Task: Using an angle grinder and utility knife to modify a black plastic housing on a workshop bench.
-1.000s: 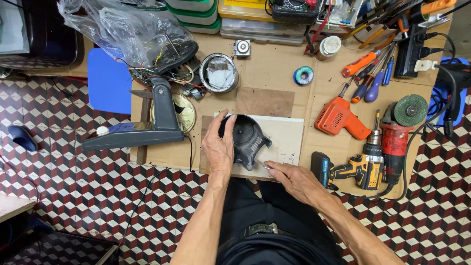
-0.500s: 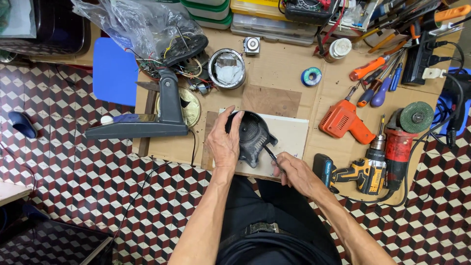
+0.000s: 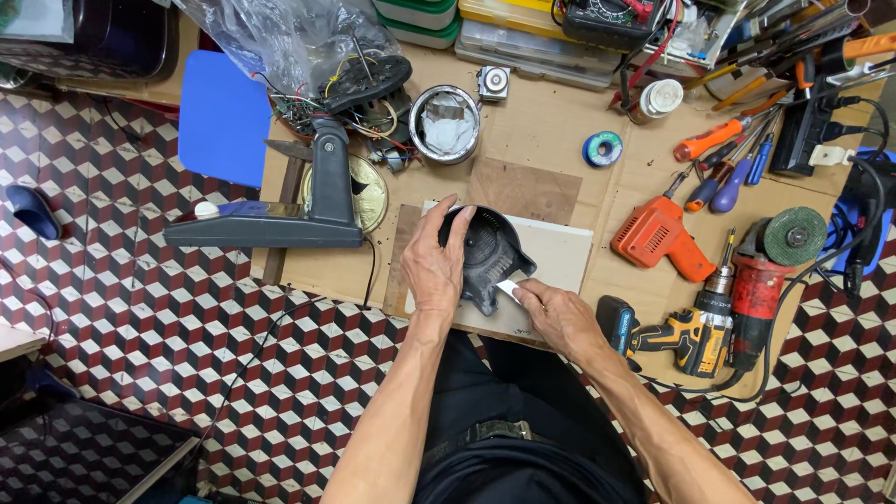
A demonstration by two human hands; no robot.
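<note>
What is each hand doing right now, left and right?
Left hand: closed over the black ribbed plastic housing, gripping it.
Right hand: pinching a small white piece against the housing's edge.

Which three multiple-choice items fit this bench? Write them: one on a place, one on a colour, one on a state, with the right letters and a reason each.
1. Where does the black housing lie?
A. on the pale board
B. on the floor
C. inside the metal tin

2. What colour is the pistol-shaped tool right of the board?
A. green
B. orange
C. white

3. How is the left hand?
A. hanging free
B. gripping a screwdriver
C. resting on the housing

Answers: 1 A, the board shows under and beside it. 2 B, its body is orange. 3 C, its fingers curl over the housing's rim while the right hand holds a small white piece against it.
</note>
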